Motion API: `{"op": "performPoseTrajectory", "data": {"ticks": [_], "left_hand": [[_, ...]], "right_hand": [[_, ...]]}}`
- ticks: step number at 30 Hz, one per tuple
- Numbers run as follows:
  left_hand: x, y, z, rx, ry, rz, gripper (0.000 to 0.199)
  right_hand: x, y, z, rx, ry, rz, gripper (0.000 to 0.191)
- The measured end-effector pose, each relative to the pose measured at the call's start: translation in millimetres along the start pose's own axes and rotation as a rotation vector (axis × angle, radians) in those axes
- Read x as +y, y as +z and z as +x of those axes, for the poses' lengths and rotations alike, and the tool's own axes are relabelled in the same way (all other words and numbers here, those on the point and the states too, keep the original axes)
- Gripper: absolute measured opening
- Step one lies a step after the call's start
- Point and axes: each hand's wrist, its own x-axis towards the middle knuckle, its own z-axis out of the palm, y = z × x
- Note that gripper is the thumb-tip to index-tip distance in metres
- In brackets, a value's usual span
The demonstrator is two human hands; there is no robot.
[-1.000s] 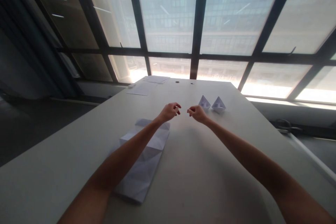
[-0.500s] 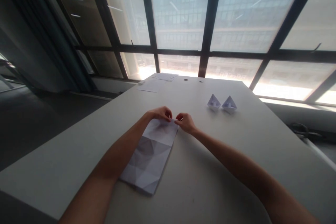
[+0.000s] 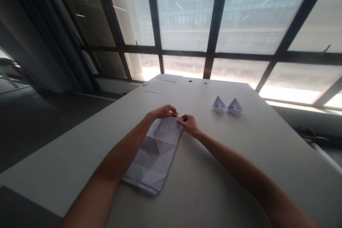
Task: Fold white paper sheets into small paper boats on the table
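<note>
A white sheet of paper (image 3: pixel 157 149), creased in a pattern of triangles and folded along its near edge, lies at a slant on the table in front of me. My left hand (image 3: pixel 166 111) is closed on its far edge, fingertips pinching the paper. Close beside it, my right hand (image 3: pixel 188 124) pinches the far right corner between thumb and fingers. The paper's left side is partly hidden behind my left forearm.
Two folded paper boats (image 3: pixel 219 104) stand side by side at the right of the white table (image 3: pixel 219 156). Several flat paper sheets (image 3: pixel 169 78) lie at the far left end. Windows (image 3: pixel 184 17) rise behind the table, and a dark curtain (image 3: pixel 45 32) hangs at left.
The far edge of the paper has shifted slightly away from me with both hands on it. Its near edge has lifted a little and shows a folded strip.
</note>
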Motion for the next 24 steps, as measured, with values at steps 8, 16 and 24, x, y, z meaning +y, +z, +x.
{"op": "performPoseTrajectory", "data": {"ticks": [8, 16, 24], "left_hand": [[35.1, 3.5, 13.2, 0.456, 0.211, 0.348, 0.025], [112.0, 55.2, 38.3, 0.494, 0.293, 0.444, 0.022], [135.3, 148.4, 102.6, 0.34, 0.207, 0.383, 0.023]], "right_hand": [[-0.8, -26.2, 4.1, 0.086, 0.084, 0.346, 0.026], [38.4, -131.6, -2.6, 0.207, 0.137, 0.286, 0.04], [79.4, -229.2, -48.4, 0.17, 0.185, 0.049, 0.04]]}}
